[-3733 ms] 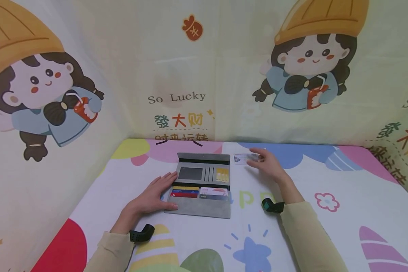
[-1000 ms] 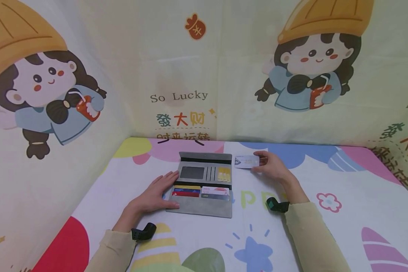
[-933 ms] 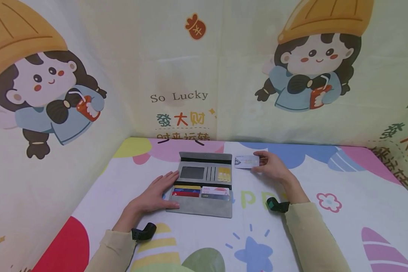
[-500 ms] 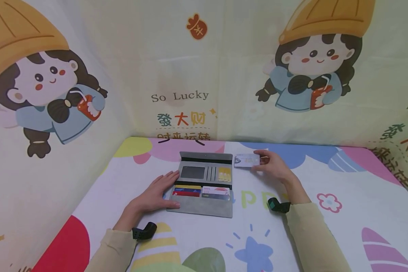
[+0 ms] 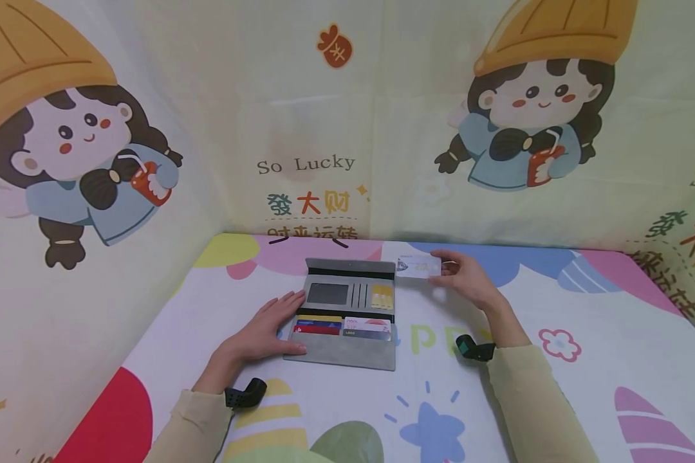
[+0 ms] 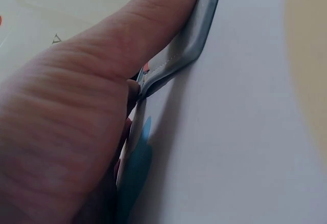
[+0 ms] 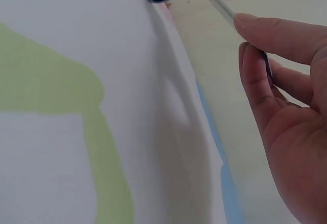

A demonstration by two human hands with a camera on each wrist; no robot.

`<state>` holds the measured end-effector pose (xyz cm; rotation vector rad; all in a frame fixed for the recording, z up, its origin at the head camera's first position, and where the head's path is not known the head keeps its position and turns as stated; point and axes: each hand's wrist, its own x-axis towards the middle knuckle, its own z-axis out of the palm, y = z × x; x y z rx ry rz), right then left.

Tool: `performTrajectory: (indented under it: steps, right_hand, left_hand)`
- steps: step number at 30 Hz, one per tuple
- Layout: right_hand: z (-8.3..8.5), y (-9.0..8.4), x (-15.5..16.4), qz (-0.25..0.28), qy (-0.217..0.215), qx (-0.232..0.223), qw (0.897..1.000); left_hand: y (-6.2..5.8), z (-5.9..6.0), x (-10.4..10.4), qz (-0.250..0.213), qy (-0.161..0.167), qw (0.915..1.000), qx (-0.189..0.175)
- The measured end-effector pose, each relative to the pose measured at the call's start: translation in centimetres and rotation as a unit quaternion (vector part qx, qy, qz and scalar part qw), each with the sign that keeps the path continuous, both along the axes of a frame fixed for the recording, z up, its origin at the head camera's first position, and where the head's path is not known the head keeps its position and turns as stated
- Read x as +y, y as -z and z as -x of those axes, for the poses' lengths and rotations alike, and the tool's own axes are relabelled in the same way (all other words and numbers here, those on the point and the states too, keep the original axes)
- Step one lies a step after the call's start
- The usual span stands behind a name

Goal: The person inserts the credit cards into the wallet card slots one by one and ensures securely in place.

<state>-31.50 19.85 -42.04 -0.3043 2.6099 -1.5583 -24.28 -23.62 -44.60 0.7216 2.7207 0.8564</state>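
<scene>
A grey long wallet (image 5: 340,352) lies unfolded on the table, with several bank cards (image 5: 317,325) in its lower slots and yellow slips (image 5: 382,297) in an upper one. My left hand (image 5: 260,331) rests along its left edge, fingers straight; in the left wrist view the thumb (image 6: 153,19) presses on the wallet's surface. Between the thumb and fingers of my right hand (image 5: 469,280) a pale printed card (image 5: 418,266) is pinched by its right end. The card's left end is at the wallet's upper right edge; the right wrist view shows it edge-on, raised off the table.
A printed cloth (image 5: 428,392) with cartoon shapes covers the table. Behind it rises a cream backdrop (image 5: 301,116) with drawn figures and lettering. Black wrist cameras sit on the left wrist (image 5: 246,393) and the right wrist (image 5: 475,348).
Earlier the right hand reached over the card lying right of the wallet; it now pinches it. Over the last half second the card has moved slightly up and left. The left hand stays put.
</scene>
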Motion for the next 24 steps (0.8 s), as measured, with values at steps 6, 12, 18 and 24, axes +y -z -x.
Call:
performTrajectory:
  steps: [6, 12, 18, 24]
  right_hand:
    - [0.0, -0.4, -0.4, 0.005, -0.006, 0.006, 1.000]
    - [-0.1, -0.8, -0.8, 0.022, -0.016, 0.005, 1.000]
    - [-0.4, -1.1, -1.3, 0.036, -0.026, 0.003, 0.999]
    - [-0.5, -1.1, -2.0, -0.001, -0.035, 0.017, 0.999]
  left_hand:
    - [0.0, 0.0, 0.0, 0.000, -0.003, 1.0000, -0.001]
    - [0.0, 0.0, 0.0, 0.000, -0.003, 1.0000, -0.001]
    - [0.0, 0.0, 0.0, 0.001, -0.001, 1.0000, -0.001]
    - [0.1, 0.1, 0.0, -0.002, 0.001, 1.0000, -0.002]
